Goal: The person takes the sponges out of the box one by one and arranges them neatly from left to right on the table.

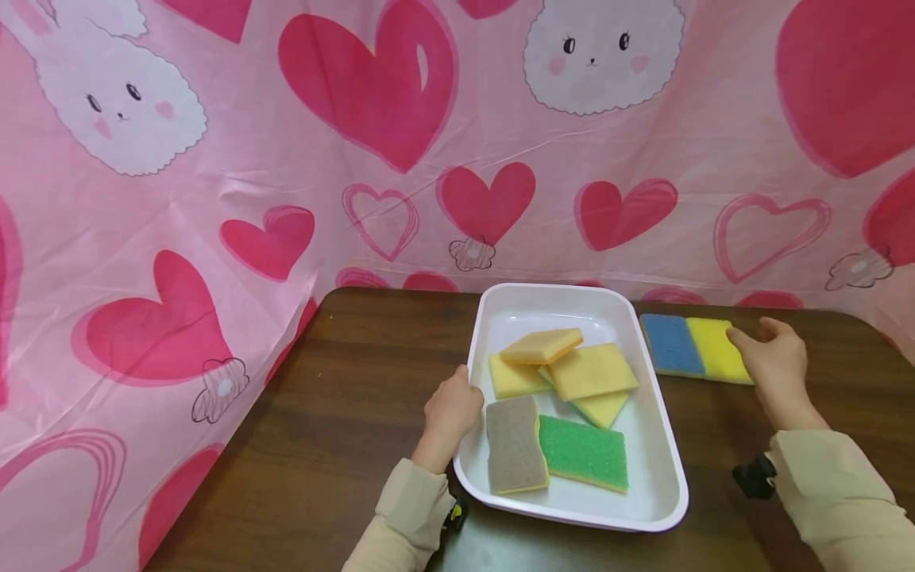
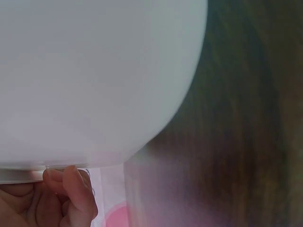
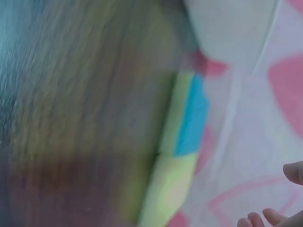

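My left hand [image 1: 452, 409] grips the left rim of a white plastic tray [image 1: 672, 453]; the left wrist view shows its fingers curled at the rim, beside the tray's pale outer side [image 2: 94, 85]. My right hand [image 1: 777, 361] is at the right end of a yellow sponge [image 1: 715, 349], thumb and fingers apart with nothing between them. Against that sponge's left side lies a blue-topped sponge [image 1: 672, 344]. Both rest flat on the table, also seen in the right wrist view as a blue sponge [image 3: 193, 118] and a yellow sponge [image 3: 168, 189], with the right hand's fingertips [image 3: 293, 172] clear of them.
Inside the tray lie a grey sponge [image 1: 513, 445], a green sponge [image 1: 582, 451] and several overlapping yellow sponges [image 1: 593, 372]. The dark wooden table [image 1: 322, 445] ends at a pink heart-patterned cloth [image 1: 400, 222] behind and on the left.
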The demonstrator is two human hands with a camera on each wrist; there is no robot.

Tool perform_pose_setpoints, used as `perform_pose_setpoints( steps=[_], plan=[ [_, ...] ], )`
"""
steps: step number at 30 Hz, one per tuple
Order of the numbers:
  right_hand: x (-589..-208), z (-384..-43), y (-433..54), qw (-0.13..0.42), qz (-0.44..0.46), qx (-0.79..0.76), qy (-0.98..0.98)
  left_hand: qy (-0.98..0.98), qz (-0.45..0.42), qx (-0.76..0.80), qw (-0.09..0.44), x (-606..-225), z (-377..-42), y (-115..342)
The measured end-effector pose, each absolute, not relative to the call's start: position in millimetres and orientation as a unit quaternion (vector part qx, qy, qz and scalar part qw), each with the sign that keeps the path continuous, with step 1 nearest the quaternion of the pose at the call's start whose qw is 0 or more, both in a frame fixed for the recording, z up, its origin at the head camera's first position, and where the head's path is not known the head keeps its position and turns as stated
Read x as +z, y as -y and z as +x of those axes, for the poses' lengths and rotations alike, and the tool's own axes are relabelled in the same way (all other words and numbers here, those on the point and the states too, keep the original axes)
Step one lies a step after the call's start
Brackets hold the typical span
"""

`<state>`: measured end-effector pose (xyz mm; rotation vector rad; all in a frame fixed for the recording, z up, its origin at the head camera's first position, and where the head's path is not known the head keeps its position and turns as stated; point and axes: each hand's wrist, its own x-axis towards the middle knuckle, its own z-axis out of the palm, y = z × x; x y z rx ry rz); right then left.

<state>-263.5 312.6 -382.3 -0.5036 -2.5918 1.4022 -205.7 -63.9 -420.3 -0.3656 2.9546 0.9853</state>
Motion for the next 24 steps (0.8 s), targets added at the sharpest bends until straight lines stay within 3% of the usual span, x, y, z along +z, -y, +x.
perform_pose_setpoints(
  steps=[12,24],
  plan=[
    [-362.4,-225.9,-259.3,0.102,0.040,0.382,0.918,-0.942,-0.112,0.316,0.000,-418.4,-203.5,64.9],
    [-383.5,-186.9,-215.0,0.009,0.196,0.305,0.932,-0.941,-0.115,0.318,0.008,-419.4,-203.2,65.4]
  ],
)
